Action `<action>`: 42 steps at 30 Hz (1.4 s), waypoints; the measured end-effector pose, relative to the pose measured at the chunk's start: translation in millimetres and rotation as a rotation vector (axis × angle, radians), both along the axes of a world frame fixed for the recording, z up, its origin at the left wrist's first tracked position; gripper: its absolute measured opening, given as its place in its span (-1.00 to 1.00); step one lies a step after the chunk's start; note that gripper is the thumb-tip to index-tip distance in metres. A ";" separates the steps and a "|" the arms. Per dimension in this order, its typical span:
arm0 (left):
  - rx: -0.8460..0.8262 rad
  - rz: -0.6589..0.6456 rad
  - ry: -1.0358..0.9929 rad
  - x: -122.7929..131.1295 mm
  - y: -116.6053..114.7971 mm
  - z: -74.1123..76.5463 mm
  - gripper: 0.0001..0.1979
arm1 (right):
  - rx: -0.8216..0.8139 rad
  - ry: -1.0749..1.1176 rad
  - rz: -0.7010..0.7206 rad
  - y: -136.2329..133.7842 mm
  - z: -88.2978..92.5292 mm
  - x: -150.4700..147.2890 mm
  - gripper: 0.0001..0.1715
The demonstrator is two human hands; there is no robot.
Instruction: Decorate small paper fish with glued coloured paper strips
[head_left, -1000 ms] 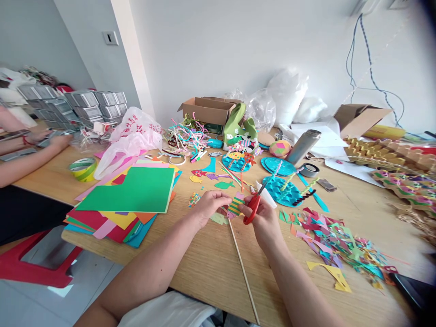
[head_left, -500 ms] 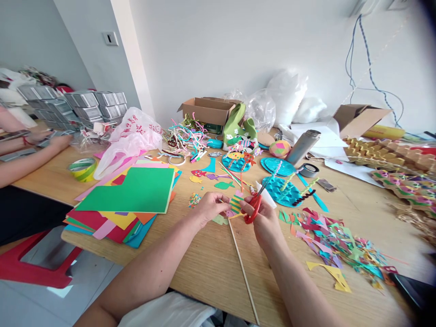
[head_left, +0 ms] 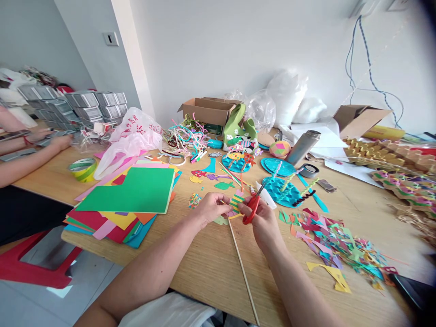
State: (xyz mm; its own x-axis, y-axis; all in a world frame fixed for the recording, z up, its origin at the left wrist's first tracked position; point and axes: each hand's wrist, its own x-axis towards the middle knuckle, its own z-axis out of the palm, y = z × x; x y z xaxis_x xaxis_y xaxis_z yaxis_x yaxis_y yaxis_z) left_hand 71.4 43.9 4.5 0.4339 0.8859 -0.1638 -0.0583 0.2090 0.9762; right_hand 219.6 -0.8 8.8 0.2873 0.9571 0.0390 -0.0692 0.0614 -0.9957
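My left hand (head_left: 214, 209) pinches the left edge of a small green paper piece with yellow stripes (head_left: 236, 203). From the other side, the fingertips of my right hand (head_left: 264, 222) touch the same piece. Red-handled scissors (head_left: 251, 210) are tucked in my right hand, their blades pointing up and away. A thin wooden stick (head_left: 242, 270) lies below, its upper end by my fingers. Pale green paper (head_left: 221, 220) rests on the table under my left hand. Beyond are paper fish, among them a green fish (head_left: 224, 185) and a yellow fish (head_left: 195, 180).
Coloured paper sheets (head_left: 129, 193) are stacked at left beside yellow tape (head_left: 82, 169). Paper scraps (head_left: 335, 240) spread at right. Blue textured discs (head_left: 284, 190), a glue bottle (head_left: 267, 196) and a metal flask (head_left: 304, 147) stand ahead. Another person's hands (head_left: 56, 143) work at far left.
Both hands stay nearly in place over the striped paper. My right fingers and the scissors have shifted very slightly left.
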 end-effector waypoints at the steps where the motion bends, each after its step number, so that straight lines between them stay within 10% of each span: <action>1: 0.003 0.007 0.005 0.1 0.2 0.7 -0.81 | 0.003 -0.007 -0.013 -0.3 0.6 0.7 -0.55; 28: 0.061 0.005 -0.057 0.3 -0.4 0.6 -0.74 | 0.029 -0.004 0.001 -1.4 0.5 -1.9 -0.55; 42: 0.665 0.234 0.148 -1.6 7.0 -5.3 -0.92 | -0.161 0.374 0.082 8.3 -5.5 6.5 -0.55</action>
State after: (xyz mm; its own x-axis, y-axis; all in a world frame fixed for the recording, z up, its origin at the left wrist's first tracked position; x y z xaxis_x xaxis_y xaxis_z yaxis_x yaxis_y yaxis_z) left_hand 69.9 51.0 -0.8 0.2357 0.8855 0.4004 0.1140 -0.4343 0.8935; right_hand 226.2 7.4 3.3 0.1758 0.9628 -0.2054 -0.4266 -0.1135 -0.8973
